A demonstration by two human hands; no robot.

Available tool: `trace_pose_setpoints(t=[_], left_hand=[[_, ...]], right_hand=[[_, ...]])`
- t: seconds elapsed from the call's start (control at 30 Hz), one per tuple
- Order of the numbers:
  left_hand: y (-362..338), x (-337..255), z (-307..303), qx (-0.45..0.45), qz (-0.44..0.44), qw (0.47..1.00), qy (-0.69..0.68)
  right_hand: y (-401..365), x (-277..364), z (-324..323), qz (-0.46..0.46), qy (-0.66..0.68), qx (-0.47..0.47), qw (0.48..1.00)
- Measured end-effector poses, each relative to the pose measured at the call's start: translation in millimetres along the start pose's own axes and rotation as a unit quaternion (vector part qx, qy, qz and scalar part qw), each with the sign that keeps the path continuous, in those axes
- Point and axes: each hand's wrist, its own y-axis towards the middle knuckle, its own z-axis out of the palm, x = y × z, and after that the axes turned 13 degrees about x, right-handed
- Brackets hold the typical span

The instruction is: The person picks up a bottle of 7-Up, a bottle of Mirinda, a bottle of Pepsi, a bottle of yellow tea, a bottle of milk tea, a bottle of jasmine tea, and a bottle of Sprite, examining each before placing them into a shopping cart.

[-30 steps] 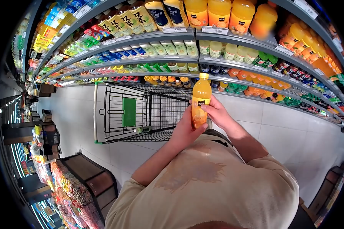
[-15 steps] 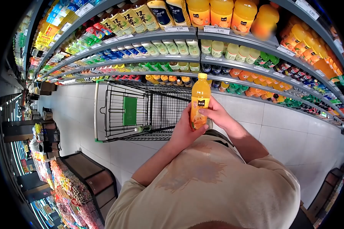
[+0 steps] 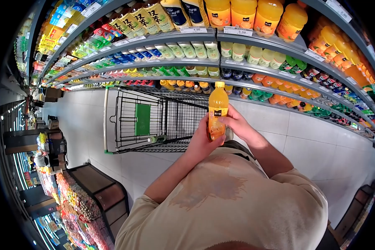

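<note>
An orange juice bottle (image 3: 218,109) with a yellow cap stands nearly upright in front of my body. My left hand (image 3: 204,139) is wrapped round its lower left side, the thumb across the bottom. On the right side my right hand (image 3: 236,123) grips it near the label, with its thumb on the front. Both hands touch the bottle, and the fingers behind it are hidden. Beyond the bottle, to the left, is a black wire shopping cart (image 3: 183,118) with a green panel (image 3: 143,119).
Shelves (image 3: 254,39) full of drinks curve across the far side, with large orange juice bottles (image 3: 242,14) on an upper level. A display stand (image 3: 96,183) with packaged goods is at the lower left. Pale floor tiles (image 3: 308,150) show at the right.
The view has shifted slightly. The bottle has turned a little in my hands, and both hands still hold it.
</note>
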Motion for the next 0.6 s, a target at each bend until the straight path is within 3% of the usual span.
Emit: trace_pose_setpoints(t=[0.13,0.27,0.43,0.6], left_hand=[[3,5,-1,-0.009,0.024,0.999,-0.027],[-2,4,-5,-0.004,-0.040,0.999,-0.005],[-1,21,-8,-0.039,-0.047,0.998,-0.028],[-2,9,-17,-0.004,-0.052,0.975,-0.215]], right_hand=[[4,-4,-2,0.003,0.019,-0.020,1.000],[8,4,-1,-0.007,-0.012,-0.006,1.000],[10,22,-8,0.126,-0.057,0.048,0.989],[15,4,-14,0.097,-0.026,0.061,0.993]])
